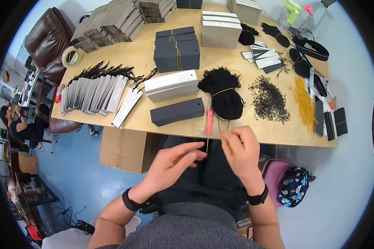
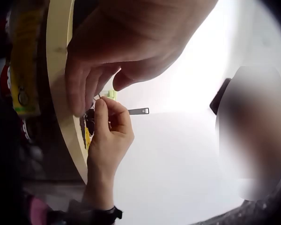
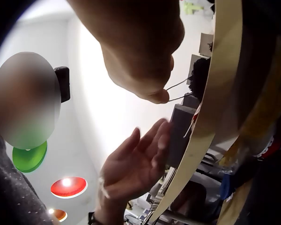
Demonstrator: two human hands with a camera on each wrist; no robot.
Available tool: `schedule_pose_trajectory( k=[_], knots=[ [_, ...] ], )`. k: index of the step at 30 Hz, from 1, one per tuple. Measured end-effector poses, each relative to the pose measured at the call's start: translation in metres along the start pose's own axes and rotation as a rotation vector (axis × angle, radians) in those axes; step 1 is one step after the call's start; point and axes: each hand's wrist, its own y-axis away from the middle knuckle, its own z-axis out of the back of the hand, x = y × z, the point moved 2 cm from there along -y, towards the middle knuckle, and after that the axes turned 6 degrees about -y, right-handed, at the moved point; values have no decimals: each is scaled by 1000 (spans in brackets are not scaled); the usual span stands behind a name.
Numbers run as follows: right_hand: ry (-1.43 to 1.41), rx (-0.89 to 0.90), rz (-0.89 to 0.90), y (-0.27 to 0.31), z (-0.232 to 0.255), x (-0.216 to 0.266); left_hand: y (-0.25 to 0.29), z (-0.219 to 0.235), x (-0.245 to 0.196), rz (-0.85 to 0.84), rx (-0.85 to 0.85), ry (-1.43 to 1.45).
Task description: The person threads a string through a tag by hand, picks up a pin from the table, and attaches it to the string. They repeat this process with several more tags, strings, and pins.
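Note:
My right hand (image 1: pixel 242 151) is just off the front edge of the table, thumb and fingertips pinching a thin black cord (image 3: pixel 177 97). Two strands of it run to the tied bundle of black cords (image 1: pixel 227 103), as the right wrist view shows. My left hand (image 1: pixel 172 164) is held to the left of it, fingers extended and nothing gripped. Its fingertips are close to the thin metal shaft of a red-handled tool (image 1: pixel 209 122), which lies at the table edge with the shaft pointing toward me; the shaft's tip form is too small to make out.
On the table (image 1: pixel 245 128) stand a dark card stack (image 1: pixel 178 111) and a white-topped stack (image 1: pixel 170 86). Fanned tags (image 1: pixel 91 95) lie left. Small black loops (image 1: pixel 268 99) and yellow cords (image 1: pixel 304 106) lie right. A cardboard box (image 1: pixel 122 148) is beneath the table; a pink stool (image 1: pixel 272 182) stands right.

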Motion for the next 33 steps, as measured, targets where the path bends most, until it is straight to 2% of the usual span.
schedule_pose_trajectory(
  k=[2, 3, 5, 7, 9, 10, 17, 20, 22, 23, 25, 26, 28, 33],
  knots=[
    [-73, -1, -1, 10, 4, 12, -17, -15, 6, 244, 208, 448],
    [-119, 22, -36, 16, 5, 18, -24, -20, 10, 243, 216, 449],
    [-90, 92, 111, 17, 14, 33, -34, -30, 20, 323, 248, 657],
    [-46, 139, 235, 24, 16, 41, -40, -32, 20, 360, 235, 692],
    [-118, 196, 257, 32, 16, 48, -43, -31, 19, 404, 268, 769],
    [-123, 198, 257, 36, 15, 51, -43, -33, 19, 436, 200, 750],
    [-336, 354, 245, 52, -3, 61, -36, -25, 26, 457, 113, 747],
    [-468, 423, 189, 54, -5, 59, -31, -26, 30, 419, 107, 705],
    [-453, 189, 6, 43, 5, 48, -29, -26, 29, 358, 94, 586],
    [-380, 131, -67, 41, 10, 39, -26, -27, 29, 363, 98, 587],
    [-422, 38, -344, 32, 15, 30, -23, -26, 24, 281, 84, 477],
    [-416, 36, -347, 26, 17, 28, -22, -24, 22, 281, 95, 402],
    [-539, 131, -467, 18, 16, 23, -19, -25, 16, 250, 96, 316],
    [-676, 148, -489, 27, -1, 11, -15, -22, 16, 157, 87, 134]
  ],
)
